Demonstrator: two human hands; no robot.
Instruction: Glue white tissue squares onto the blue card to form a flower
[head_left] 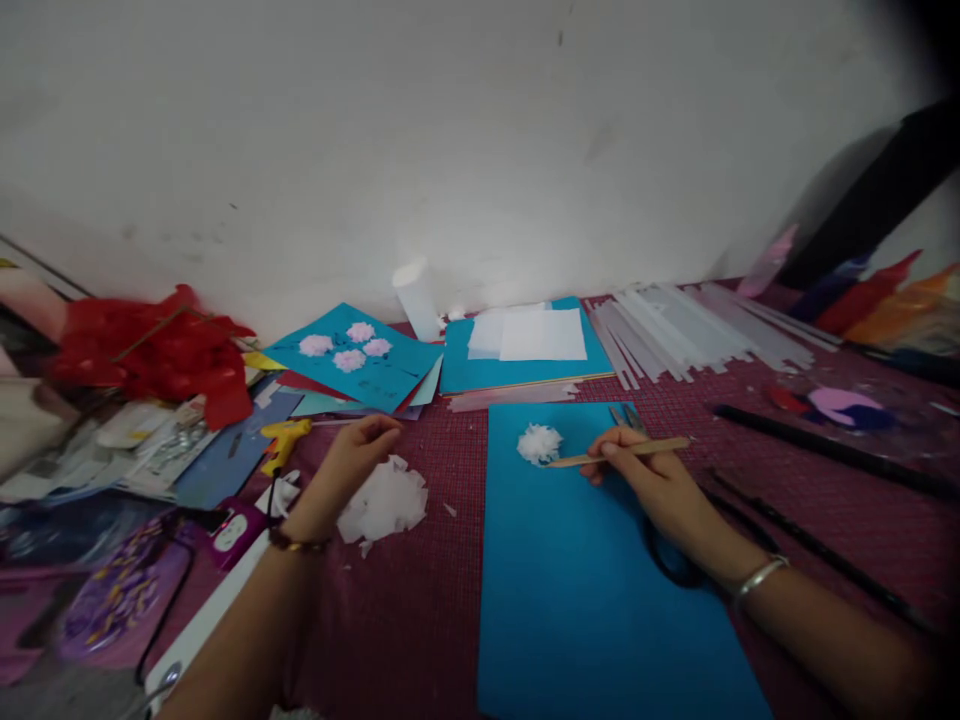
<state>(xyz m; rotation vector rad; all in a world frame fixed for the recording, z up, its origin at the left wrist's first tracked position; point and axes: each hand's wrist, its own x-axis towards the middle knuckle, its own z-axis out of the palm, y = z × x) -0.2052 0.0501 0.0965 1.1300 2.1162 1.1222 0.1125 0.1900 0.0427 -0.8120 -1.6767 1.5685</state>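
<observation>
Right hand (645, 478) closed on wooden stick (619, 452), pinched near its far end like a pen, tip touching white tuft (538, 443) just left of fingers; looks like pressing tuft flat onto blue sheet (585, 600); scissors (626, 415) just beyond knuckles. Left hand (352, 465) loosely curled, fingers bent, gripping nothing clear; resting beside tissue pile (384, 503), just right of palm; glue gun (283, 440) left of fingers. Bare blue sheet below the tuft, open room toward body; sheet's left edge between the hands; black rods (825, 450) right of right wrist on desk (442, 600); white strips (697, 335) further off.
</observation>
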